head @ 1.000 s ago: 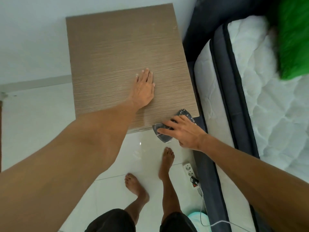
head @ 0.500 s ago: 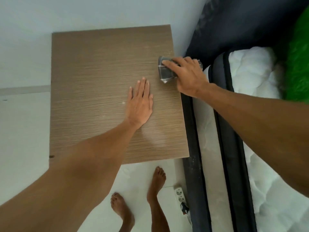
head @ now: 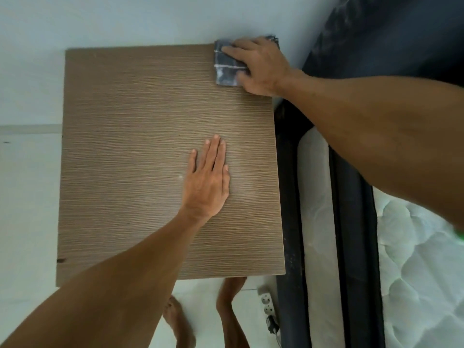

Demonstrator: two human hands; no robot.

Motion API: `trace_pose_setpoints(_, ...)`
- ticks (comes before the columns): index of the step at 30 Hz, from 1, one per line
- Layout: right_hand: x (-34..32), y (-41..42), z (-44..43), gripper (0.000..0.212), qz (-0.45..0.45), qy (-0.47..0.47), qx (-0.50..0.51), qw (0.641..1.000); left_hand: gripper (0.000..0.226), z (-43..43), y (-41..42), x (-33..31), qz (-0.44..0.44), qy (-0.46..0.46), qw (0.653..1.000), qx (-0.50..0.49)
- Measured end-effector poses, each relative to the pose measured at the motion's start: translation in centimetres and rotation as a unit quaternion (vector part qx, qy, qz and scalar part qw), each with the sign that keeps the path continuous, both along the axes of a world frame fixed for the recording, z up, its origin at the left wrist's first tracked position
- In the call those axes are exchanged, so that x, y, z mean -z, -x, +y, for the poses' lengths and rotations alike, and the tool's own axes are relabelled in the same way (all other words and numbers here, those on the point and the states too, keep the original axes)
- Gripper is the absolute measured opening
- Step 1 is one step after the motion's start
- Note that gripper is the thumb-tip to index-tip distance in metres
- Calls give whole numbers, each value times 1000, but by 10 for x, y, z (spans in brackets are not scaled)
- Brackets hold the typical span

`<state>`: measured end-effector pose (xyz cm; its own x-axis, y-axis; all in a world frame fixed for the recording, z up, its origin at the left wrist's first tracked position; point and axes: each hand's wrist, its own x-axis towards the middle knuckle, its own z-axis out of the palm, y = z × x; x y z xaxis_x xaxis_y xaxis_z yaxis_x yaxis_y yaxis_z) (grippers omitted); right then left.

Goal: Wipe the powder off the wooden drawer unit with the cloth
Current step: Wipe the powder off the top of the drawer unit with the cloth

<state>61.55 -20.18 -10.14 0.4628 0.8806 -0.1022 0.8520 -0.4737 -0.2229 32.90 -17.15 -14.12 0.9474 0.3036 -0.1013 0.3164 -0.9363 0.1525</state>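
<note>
Wipe in progress: right hand point(head: 258, 66) pressing folded cloth point(head: 226, 69) flat at far right corner of wooden drawer unit point(head: 130, 136), left hand point(head: 208, 182) open and flat mid-top, faint powder haze point(head: 247, 189) just right of it, apparently uncleared.

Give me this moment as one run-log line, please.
right hand presses cloth at far right corner | left hand flat on drawer unit

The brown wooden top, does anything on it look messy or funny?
Yes. A faint whitish powder smear lies on the brown wooden drawer unit top, just right of the flat left hand, and a tiny white speck sits left of it. The right hand presses the grey checked cloth at the far right corner.
</note>
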Motion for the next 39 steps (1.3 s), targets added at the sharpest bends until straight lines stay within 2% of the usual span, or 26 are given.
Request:
trace_pose_setpoints(5,11,7,9,57,-4,17,31,999,53,1,1,-1,0,3,1000,-4)
trace_pose_setpoints(14,17,64,-29,58,-43,47,-35,997,54,0,0,0,8,20,1000,-7)
trace_pose_setpoints(22,22,129,-76,52,-45,38,-23,998,56,1,0,-2,-43,73,994,-67)
trace_pose_setpoints(32,22,211,-125,50,-25,41,-10,999,66,9,4,-3,-29,90,995,-25)
trace_pose_setpoints(39,20,272,-154,50,-16,44,4,999,48,9,17,-6,-48,96,994,-1)
